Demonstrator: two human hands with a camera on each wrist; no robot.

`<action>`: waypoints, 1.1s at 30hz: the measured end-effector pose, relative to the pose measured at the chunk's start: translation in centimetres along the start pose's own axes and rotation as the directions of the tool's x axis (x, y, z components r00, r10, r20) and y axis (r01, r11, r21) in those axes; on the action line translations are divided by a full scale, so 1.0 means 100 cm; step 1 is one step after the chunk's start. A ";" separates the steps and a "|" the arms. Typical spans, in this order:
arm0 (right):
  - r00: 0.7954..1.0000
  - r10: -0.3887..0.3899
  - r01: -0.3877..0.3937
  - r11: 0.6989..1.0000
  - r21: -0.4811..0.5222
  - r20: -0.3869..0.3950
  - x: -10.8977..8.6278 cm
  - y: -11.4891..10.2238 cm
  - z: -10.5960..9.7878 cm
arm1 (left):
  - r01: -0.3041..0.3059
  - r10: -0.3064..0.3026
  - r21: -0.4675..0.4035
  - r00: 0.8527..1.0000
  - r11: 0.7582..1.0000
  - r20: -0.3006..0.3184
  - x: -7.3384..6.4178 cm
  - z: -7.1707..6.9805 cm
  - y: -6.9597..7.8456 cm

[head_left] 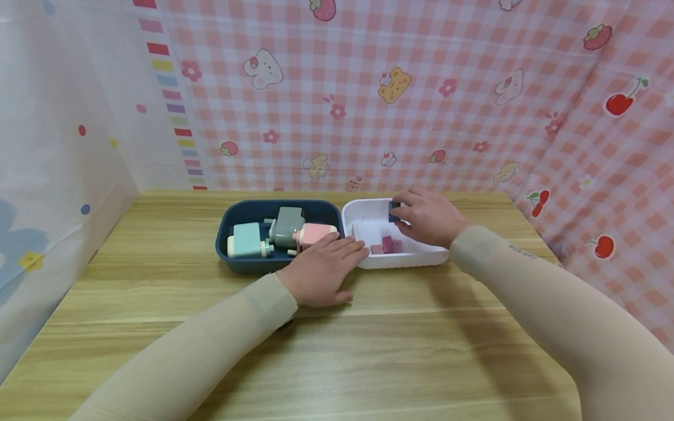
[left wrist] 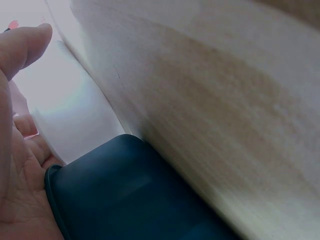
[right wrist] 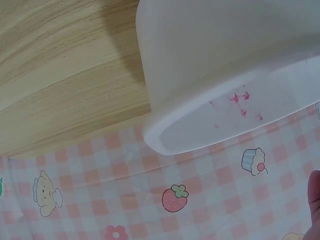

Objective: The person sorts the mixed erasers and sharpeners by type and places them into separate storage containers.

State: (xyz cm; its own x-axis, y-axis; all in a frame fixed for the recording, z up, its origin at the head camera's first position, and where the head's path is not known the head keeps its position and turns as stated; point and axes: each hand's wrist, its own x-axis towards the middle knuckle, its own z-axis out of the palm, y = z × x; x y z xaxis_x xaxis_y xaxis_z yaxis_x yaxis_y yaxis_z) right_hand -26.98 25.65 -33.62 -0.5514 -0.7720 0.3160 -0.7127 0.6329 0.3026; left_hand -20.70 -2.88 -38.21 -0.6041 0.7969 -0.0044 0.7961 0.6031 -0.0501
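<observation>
My right hand (head_left: pixel 432 219) pinches a small dark blue block (head_left: pixel 393 212) between thumb and fingers, over the back right of the white bin (head_left: pixel 405 260). Small pink and magenta blocks (head_left: pixel 388 244) lie inside that bin. My left hand (head_left: pixel 322 272) rests with extended fingers across the adjoining rims of the white bin and the navy bin (head_left: pixel 247 266). In the left wrist view its palm (left wrist: pixel 25 195) is beside the navy bin's wall. The navy bin holds mint (head_left: pixel 246 238), grey (head_left: pixel 286 227) and pink (head_left: pixel 317 233) box-shaped gadgets with small cranks, like pencil sharpeners.
Both bins stand side by side toward the back of a wooden table (head_left: pixel 337 351). A pink checked cloth (head_left: pixel 337 123) hangs behind them and on the right. A whitish cloth (head_left: pixel 58 146) hangs on the left. A small dark object (head_left: pixel 285 325) shows beneath my left wrist.
</observation>
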 end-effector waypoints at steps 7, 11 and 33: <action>1.000 0.009 -0.009 1.000 0.001 0.010 0.001 0.001 0.001 | 0.000 0.000 0.003 1.000 1.000 0.002 0.000 -0.001 0.000; 1.000 0.012 -0.012 1.000 -0.003 0.017 0.000 0.001 0.002 | -0.003 0.003 -0.001 1.000 1.000 -0.001 0.000 -0.001 0.001; 1.000 0.003 -0.003 1.000 -0.008 0.027 -0.001 0.000 0.006 | 0.001 -0.001 0.010 1.000 1.000 0.013 0.000 -0.002 0.000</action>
State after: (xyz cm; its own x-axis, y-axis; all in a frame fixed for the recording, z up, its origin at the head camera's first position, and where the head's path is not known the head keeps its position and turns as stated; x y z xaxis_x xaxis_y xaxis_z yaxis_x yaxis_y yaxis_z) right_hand -27.18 25.65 -34.17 -0.5651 -0.7714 0.2927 -0.7078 0.6355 0.3084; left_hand -20.64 -2.88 -38.04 -0.6052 0.7959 -0.0173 0.7952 0.6033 -0.0605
